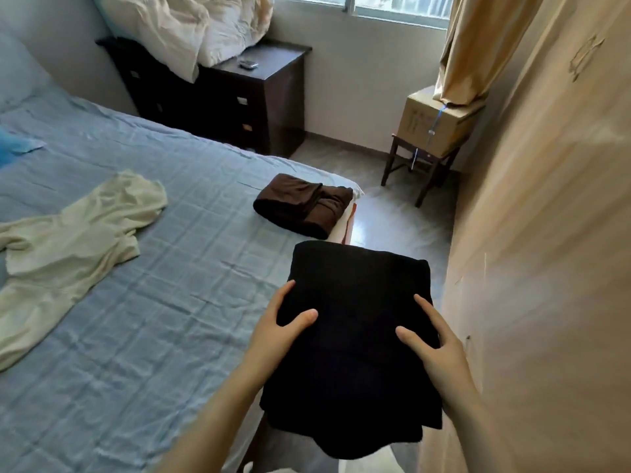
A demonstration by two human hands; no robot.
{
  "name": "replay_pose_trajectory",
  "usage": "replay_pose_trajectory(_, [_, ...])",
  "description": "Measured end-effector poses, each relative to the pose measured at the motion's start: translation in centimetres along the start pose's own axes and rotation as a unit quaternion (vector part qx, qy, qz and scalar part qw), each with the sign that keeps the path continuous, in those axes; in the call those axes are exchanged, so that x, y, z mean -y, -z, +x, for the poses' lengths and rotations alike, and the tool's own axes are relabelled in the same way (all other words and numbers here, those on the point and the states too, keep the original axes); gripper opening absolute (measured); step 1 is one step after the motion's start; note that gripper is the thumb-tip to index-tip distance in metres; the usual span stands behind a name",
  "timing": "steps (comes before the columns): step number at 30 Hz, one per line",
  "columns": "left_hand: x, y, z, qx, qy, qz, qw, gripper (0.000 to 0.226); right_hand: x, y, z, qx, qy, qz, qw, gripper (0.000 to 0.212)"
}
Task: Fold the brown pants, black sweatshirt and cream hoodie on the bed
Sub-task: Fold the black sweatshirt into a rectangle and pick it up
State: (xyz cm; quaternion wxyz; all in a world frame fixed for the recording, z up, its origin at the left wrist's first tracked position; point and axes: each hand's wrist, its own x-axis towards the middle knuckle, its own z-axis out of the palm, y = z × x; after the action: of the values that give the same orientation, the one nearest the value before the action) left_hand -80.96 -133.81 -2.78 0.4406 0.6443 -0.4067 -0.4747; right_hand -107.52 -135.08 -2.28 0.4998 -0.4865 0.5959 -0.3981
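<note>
Forearms extended forward side by side, both hands gripping the folded black sweatshirt (355, 278) at its opposite sides. Left hand (276, 331): thumb laid on top of the cloth, index finger along the side edge, remaining fingers hidden beneath. Right hand (438, 351): mirrored pose, thumb on top, index finger along the other side. Sweatshirt held over the edge of the bed (164, 319), its near hem drooping. Brown pants (300, 206) lie folded near the bed corner; cream hoodie (68, 240) lies spread, unfolded, on the blue sheet, well apart.

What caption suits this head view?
Left hand and right hand hold the black sweatshirt; brown pants folded, cream hoodie unfolded.
</note>
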Motion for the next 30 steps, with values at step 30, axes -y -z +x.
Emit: replay_pose_trajectory(30, [-4.8, -6.4, 48.4, -0.307, 0.119, -0.161, 0.931, 0.069, 12.0, -16.1, 68.4, 0.401, 0.03, -0.154, 0.903, 0.065])
